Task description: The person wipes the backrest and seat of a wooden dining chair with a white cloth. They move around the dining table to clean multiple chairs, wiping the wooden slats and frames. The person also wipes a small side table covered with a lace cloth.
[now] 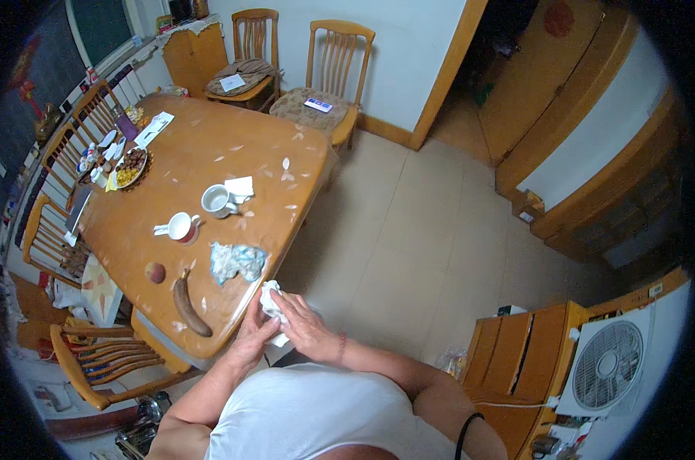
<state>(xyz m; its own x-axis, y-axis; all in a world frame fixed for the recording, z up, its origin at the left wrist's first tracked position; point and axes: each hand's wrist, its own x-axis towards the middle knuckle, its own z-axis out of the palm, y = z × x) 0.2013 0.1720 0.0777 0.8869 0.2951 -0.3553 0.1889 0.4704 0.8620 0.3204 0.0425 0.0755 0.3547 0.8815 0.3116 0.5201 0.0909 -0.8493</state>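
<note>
Both hands meet at the front right edge of the wooden table (227,138). My left hand (253,334) and my right hand (304,328) grip a crumpled white tissue or thin cloth (271,296) between them. Part of it is hidden by the fingers, and a white end hangs below. Just beyond lies a bunched blue-and-white cloth (238,264) on the tabletop. To the left are a browned banana (188,307) and a reddish round fruit, perhaps a peach (155,273). Two mugs stand farther back, a white-and-red mug (183,229) and a pale mug (217,201) beside a folded white paper (240,188).
A plate of fruit (130,168), a purple bottle (127,127) and small containers line the table's far left side. Wooden chairs surround it; one chair (117,359) stands close on my left. A cabinet (517,351) and a box fan (606,365) are on my right.
</note>
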